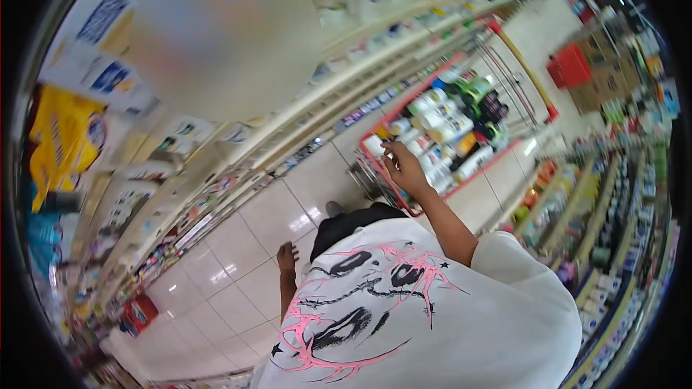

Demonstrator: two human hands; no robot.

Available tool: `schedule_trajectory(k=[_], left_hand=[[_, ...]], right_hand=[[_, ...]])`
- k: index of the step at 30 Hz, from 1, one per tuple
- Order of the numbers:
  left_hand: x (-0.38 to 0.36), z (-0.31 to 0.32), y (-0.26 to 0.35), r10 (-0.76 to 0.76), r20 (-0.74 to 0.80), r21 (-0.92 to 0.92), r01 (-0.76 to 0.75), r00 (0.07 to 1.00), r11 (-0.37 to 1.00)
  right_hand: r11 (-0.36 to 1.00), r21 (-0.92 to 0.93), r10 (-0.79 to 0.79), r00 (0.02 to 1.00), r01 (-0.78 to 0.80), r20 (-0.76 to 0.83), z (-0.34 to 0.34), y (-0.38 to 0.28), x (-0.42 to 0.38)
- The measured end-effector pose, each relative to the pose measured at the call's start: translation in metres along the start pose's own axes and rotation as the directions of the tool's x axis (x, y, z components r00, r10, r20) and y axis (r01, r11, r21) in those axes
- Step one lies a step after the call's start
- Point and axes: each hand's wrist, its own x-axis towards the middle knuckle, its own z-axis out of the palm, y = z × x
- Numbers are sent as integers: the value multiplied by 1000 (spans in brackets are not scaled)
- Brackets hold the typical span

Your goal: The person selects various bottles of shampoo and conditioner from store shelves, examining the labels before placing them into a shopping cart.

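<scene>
My right hand (404,167) is over the near edge of a shopping cart (533,75) with a red rim. Its fingers are loosely bent and apart, with nothing visible in them. White, green and black bottles (447,119) fill the cart, and a white item (373,145) lies by my fingertips at its corner. My left hand (287,255) hangs low at my side above the tiled floor, fingers slightly curled and apart, holding nothing visible.
Long shelves (288,126) of small products run along the left side. Yellow packs (65,140) stand at far left, a red item (138,313) at lower left. More stocked shelves (602,252) are on the right. A red container (569,66) and cardboard boxes (605,86) are beyond the cart.
</scene>
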Motion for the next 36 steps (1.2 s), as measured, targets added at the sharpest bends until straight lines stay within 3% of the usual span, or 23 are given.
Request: schedule_trajectory(k=[2,4,6,7,8,9,10,12,13,17,19,20,22,24,27,28,31,33,34,36], left_hand=[[88,-41,-151,-327,177,315,261,928,912],[52,-44,-161,-420,122,487,314,899,815],[21,-37,-147,-451,68,475,369,890,799],[9,-30,-135,-454,49,456,384,890,803],[3,-22,-122,-436,35,423,382,899,822],[-1,-11,-109,-410,25,387,369,912,845],[-6,2,-92,-383,14,354,354,924,866],[-15,33,-61,-279,9,277,265,960,923],[-18,54,-38,-214,13,236,205,977,950],[-54,143,49,115,32,112,-118,993,987],[-76,184,80,277,41,56,-279,960,959],[-89,202,89,359,45,30,-360,932,932],[-115,234,104,486,43,-7,-486,873,874],[-141,262,115,543,68,23,-545,837,838],[-189,300,136,622,87,-82,-616,779,783],[-200,310,142,630,60,-92,-624,774,776],[-218,329,145,562,148,-80,-556,814,827],[-229,335,149,566,151,-72,-562,810,824],[-233,338,153,574,167,-66,-572,802,818],[-243,341,165,565,197,-61,-565,801,823]], right_hand=[[984,-176,-32,999,32,6,-36,19,-24],[974,-206,73,992,-93,-103,-72,40,-44],[938,-237,206,956,-254,-210,-108,65,-56],[896,-379,158,963,-234,-219,-129,86,-62],[834,-512,112,971,-208,-212,-148,96,-63],[746,-577,277,942,-334,-188,-165,106,-64],[750,-570,282,942,-335,-183,-176,114,-68],[579,-803,140,987,-143,-75,-199,131,-68],[552,-828,206,978,-101,19,-208,147,-66],[611,-790,264,926,56,270,-244,176,-40],[716,-690,260,875,110,409,-273,195,-20],[673,-737,406,805,55,431,-282,186,-7],[689,-709,376,764,148,525,-291,188,7],[685,-709,400,727,167,558,-296,211,17],[724,-630,287,708,280,645,-298,215,25],[674,-638,281,670,372,687,-298,220,27],[644,-627,203,691,439,693,-300,205,24],[659,-524,54,660,540,749,-307,192,23],[658,-523,53,659,542,750,-310,187,22],[644,-474,-119,690,601,714,-318,179,19]])
